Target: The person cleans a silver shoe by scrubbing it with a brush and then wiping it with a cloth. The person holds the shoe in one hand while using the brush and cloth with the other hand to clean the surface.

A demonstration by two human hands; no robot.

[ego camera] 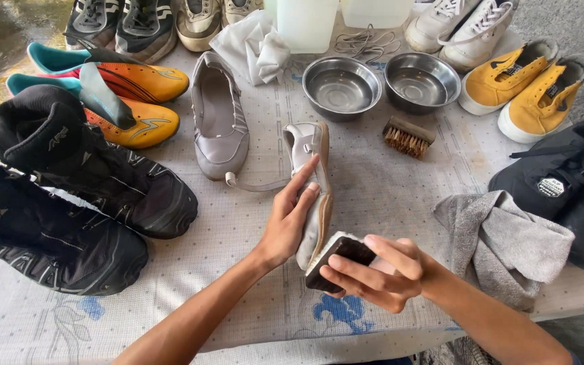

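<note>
The left hand (290, 217) grips a grey flat shoe (312, 192) tipped on its side near the middle of the surface (386, 189), fingers wrapped over the upper and the sole edge turned to 3 o'clock. The right hand (373, 270) is clenched around a dark-backed brush block (338, 260), whose end presses against the shoe's heel at about 6 o'clock of the shoe.

To do this scrubbing well, I judge the left hand's grasp should stay firm and close to the spot being worked, so the soft shoe does not fold under the pressure. Short strokes along the sole edge suit it better than long ones, since the strap (255, 184) trailing out at 9 o'clock could be caught. The brush face should lie flat on the rim rather than on one corner.

The shoe's mate (219, 118) lies flat at 11 o'clock, apart from the work. Two steel bowls (381, 84) stand at 12 o'clock, a wooden bristle brush (407, 137) at 1 o'clock, and a grey cloth (501, 243) at 3 o'clock, all within reach.
</note>
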